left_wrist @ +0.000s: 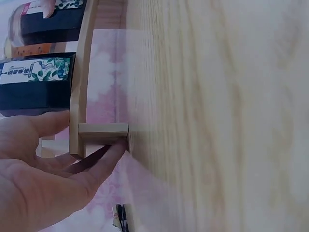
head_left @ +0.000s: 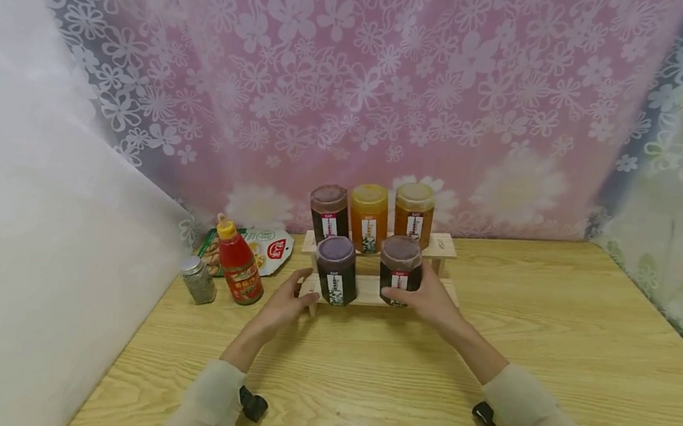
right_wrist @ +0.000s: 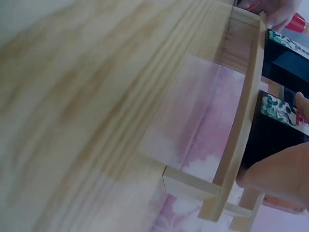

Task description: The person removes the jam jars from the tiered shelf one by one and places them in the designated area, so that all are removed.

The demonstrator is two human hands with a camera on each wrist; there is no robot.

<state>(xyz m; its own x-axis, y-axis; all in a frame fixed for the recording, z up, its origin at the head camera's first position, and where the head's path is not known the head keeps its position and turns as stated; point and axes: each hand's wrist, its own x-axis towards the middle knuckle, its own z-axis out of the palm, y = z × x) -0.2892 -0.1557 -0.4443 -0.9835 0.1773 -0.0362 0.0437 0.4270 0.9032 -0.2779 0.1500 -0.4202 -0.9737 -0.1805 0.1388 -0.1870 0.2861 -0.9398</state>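
Observation:
A two-tier wooden rack (head_left: 366,292) stands on the table, carrying honey-style jars. My right hand (head_left: 432,296) grips a dark jar with a pinkish-brown lid (head_left: 400,273) at the right of the lower tier, thumb across its label. At the rack's left end, my left hand (head_left: 288,302) holds the lower shelf; in the left wrist view its thumb (left_wrist: 50,123) lies above the shelf board and its other fingers reach below, by the leg (left_wrist: 104,128). Beside that thumb stands a dark jar with a purple lid (head_left: 336,271). Part of the right hand's fingers is hidden behind its jar.
On the upper tier are a dark jar (head_left: 329,213), a yellow jar (head_left: 368,217) and an amber jar (head_left: 413,213). Left of the rack stand a red sauce bottle (head_left: 240,265) and a small spice shaker (head_left: 197,281), with a food packet (head_left: 267,247) behind. A floral curtain (head_left: 359,91) hangs behind.

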